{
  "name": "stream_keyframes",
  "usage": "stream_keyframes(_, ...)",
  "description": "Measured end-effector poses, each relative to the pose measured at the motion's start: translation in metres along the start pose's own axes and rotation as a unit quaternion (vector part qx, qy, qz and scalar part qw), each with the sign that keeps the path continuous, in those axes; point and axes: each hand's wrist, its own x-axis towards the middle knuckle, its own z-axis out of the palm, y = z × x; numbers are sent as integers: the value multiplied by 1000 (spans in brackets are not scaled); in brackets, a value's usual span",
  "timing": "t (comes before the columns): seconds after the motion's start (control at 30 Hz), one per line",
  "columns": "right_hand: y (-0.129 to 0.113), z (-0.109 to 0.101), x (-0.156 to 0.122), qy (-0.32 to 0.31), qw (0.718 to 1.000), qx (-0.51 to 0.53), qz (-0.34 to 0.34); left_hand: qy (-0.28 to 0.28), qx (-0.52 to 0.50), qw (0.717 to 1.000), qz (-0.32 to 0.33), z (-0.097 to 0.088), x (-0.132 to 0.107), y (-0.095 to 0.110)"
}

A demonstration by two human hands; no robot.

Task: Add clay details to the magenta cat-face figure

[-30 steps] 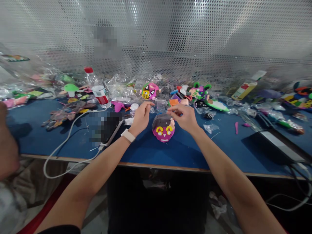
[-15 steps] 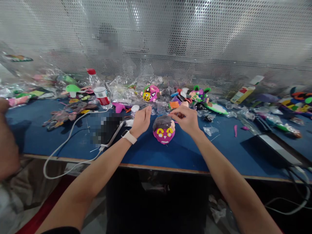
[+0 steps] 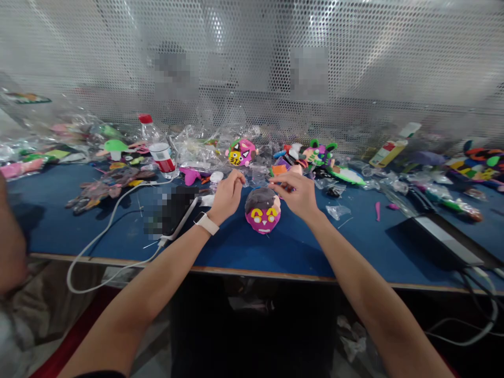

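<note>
A round clay face (image 3: 263, 223) stands on the blue table in front of me. It has a magenta lower half, a dark grey top with a pale patch at its right, yellow curved brows, white eyes and a white mouth. To its left is my left hand (image 3: 227, 195), fingers curled together and apart from the face; whatever they may hold is hidden. My right hand (image 3: 297, 191) is at the upper right of the face, thumb and fingertips pinched together. Anything between them is too small to name.
A phone (image 3: 175, 212) with a white cable lies left. Behind stand a red-capped bottle (image 3: 157, 147), a cat-patterned clay piece (image 3: 241, 152) and plastic wrappings. A black box-shaped device (image 3: 441, 236) is at right. Another person's arm (image 3: 11, 236) rests at the left edge.
The fingers of my left hand have curled in more. My right fingertips have lifted slightly away from the top of the clay face. The view has shifted a little.
</note>
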Motion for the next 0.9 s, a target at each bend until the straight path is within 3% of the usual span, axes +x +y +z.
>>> stream_keyframes(0.43, 1, -1, 0, -22, 999, 39, 29, -62, 42, 997, 14, 4, -1, -4)
stream_keyframes(0.7, 1, -2, 0, -11, 1000, 7, 17, -68, 51, 996, 5, 3, 0, -2)
stream_keyframes(0.9, -4, -3, 0, -26, 998, 13, 52, -73, 54, 996, 10, 3, -1, -3)
